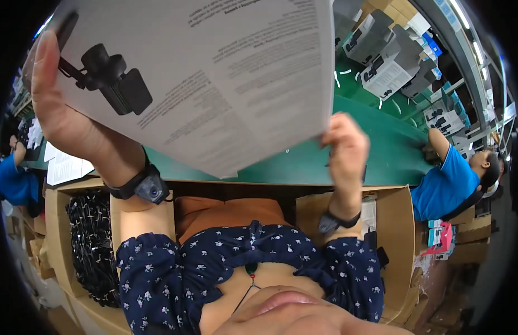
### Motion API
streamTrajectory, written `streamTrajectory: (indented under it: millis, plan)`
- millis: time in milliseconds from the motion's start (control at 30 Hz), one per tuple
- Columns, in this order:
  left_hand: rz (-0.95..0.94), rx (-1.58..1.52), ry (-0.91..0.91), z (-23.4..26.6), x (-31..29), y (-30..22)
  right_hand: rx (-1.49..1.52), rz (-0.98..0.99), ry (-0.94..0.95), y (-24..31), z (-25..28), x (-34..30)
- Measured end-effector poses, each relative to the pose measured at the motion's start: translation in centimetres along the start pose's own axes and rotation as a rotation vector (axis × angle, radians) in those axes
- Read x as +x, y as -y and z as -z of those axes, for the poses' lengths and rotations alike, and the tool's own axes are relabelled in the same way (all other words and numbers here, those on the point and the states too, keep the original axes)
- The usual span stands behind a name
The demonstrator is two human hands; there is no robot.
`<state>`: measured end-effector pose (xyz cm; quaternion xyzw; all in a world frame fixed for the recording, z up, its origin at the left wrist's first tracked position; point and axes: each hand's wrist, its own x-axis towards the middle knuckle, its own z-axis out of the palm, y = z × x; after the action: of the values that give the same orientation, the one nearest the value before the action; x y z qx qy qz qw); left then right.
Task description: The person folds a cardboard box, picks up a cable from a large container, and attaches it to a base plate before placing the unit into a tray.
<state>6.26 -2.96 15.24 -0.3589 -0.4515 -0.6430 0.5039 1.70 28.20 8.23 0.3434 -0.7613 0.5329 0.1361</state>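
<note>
A large white box, printed with a black microphone on a stand and lines of small text, is held up over the green table. My left hand supports its left side, with the fingers stretched up along the edge. At the lower right corner my right hand has its fingers curled against the box; it is slightly blurred. The box hides part of the table and its own far side. Dark wrist-worn devices sit on both my wrists.
On the green table, several printed boxes stand at the far right. White papers lie at the left. Cardboard cartons flank me, the left one filled with bundled black cables. Blue-shirted people sit at left and right.
</note>
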Motion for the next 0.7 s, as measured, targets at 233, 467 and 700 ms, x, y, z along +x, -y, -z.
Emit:
streamTrajectory:
  millis: [233,467,700]
  plan:
    - [-0.456,0.537,-0.300,-4.4,-1.5,5.0,0.186,0.017,-0.271,-1.1,-4.4,0.9]
    - [-0.361,0.428,-0.037,-3.8,-2.8,6.0,1.201,-0.214,-0.254,-5.4,-3.6,3.7]
    - [0.330,0.343,0.041,-1.6,-2.1,9.0,0.347,0.135,-0.507,-6.3,1.7,7.1]
